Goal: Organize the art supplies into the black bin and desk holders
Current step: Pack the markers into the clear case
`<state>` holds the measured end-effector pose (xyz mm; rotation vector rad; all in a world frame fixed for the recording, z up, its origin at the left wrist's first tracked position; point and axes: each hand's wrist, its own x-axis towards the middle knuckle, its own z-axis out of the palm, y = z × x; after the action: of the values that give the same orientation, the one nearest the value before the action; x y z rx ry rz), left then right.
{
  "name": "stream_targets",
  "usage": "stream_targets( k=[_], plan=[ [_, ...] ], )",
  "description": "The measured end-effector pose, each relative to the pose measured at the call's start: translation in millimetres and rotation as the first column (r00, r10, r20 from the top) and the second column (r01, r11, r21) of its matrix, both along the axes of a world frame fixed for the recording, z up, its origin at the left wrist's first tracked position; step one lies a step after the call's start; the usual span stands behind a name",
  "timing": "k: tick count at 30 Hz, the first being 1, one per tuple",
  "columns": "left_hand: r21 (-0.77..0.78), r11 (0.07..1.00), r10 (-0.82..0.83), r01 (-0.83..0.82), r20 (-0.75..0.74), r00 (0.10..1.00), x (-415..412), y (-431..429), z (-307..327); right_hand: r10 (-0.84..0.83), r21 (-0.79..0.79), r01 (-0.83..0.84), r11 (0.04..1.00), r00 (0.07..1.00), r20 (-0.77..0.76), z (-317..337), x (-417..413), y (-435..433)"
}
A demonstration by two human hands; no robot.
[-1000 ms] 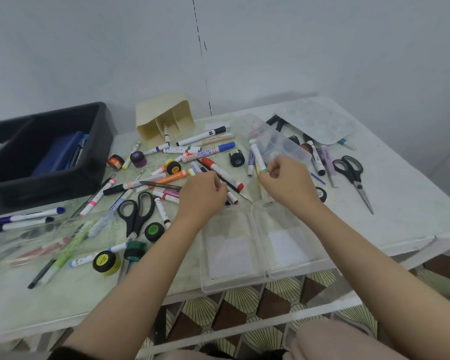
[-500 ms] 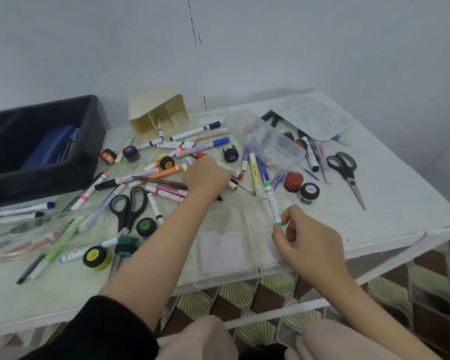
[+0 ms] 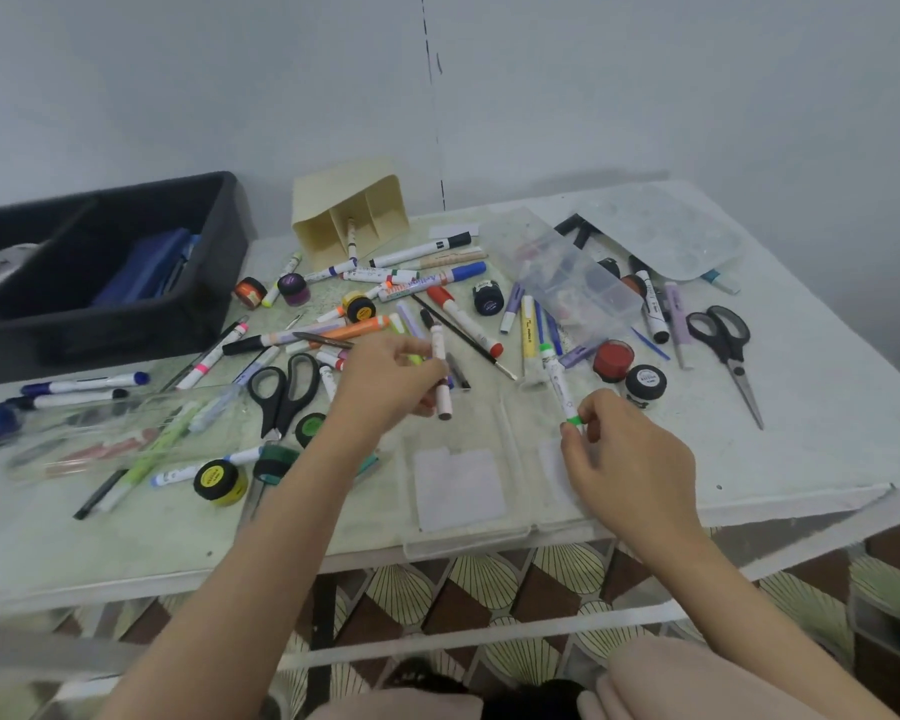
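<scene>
In the head view the left hand (image 3: 391, 381) grips a pale marker (image 3: 441, 376); the right hand (image 3: 630, 459) pinches the near end of a green-tipped marker (image 3: 557, 379), whose long axis runs away from the person; the cream desk holder (image 3: 349, 210), lying on its side with its mouth toward the hands, sits beyond and left of both, nearer the left hand; the black bin (image 3: 100, 330) is further left.

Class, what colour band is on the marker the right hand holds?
Green, on the marker; head view.
</scene>
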<state>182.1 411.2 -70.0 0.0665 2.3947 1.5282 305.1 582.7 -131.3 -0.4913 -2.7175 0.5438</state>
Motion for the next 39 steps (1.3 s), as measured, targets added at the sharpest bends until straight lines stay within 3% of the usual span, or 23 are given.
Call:
stream_targets(
  k=[4, 8, 14, 19, 29, 36, 39],
  plan=[
    [-0.132, 0.991, -0.033, 0.033, 0.008, 0.999, 32, -22, -12, 0.008, 0.013, -0.008, 1.000, 1.000, 0.005, 0, 0, 0],
    [-0.402, 0.913, -0.131, 0.064, -0.143, 0.981, 53, -38, -20, 0.011, 0.021, -0.011, 1.000, 1.000, 0.007, 0, 0, 0],
    [-0.468, 0.880, -0.193, 0.083, -0.192, 0.962, 65, -44, -25, 0.002, 0.019, -0.002, 1.000, 1.000, 0.006, 0, 0, -1],
    [-0.592, 0.797, -0.275, 0.117, -0.184, 0.944, 65, -41, -30, 0.001, 0.031, -0.002, 1.000, 1.000, 0.007, 0, 1, -2],
    [-0.560, 0.809, -0.319, 0.177, -0.166, 0.933, 60, -55, -32, -0.009, 0.028, 0.010, 1.000, 1.000, -0.020, -1, 1, -2],
    [-0.375, 0.853, -0.405, 0.362, -0.040, 0.913, 48, -71, -39, -0.013, 0.037, 0.013, 0.999, 1.000, -0.011, -1, 0, -3],
    [-0.315, 0.878, -0.391, 0.361, -0.035, 0.920, 48, -75, -42, -0.014, 0.032, 0.014, 0.999, 1.000, -0.012, -1, 0, -3]
  ],
)
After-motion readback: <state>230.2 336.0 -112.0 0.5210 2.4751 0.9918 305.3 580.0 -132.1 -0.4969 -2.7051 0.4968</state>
